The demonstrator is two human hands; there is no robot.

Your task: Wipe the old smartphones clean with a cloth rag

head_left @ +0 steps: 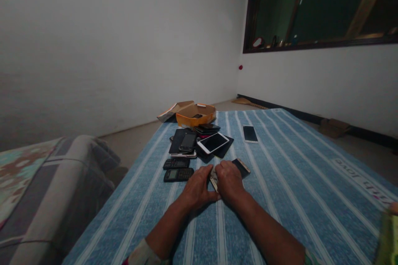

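Our left hand (198, 186) and right hand (230, 180) meet over a pale device (213, 180) on striped cloth (298, 182).
Left thumb and fingers grip its edge; the right fingers, curled together, close on it, hiding much. Around them we see keypad phones (172, 175), a phone pile (214, 143), a dark phone (241, 168) partly behind the right hand, a white phone (250, 133). An orange box (183, 121) holds a dark object (197, 116).
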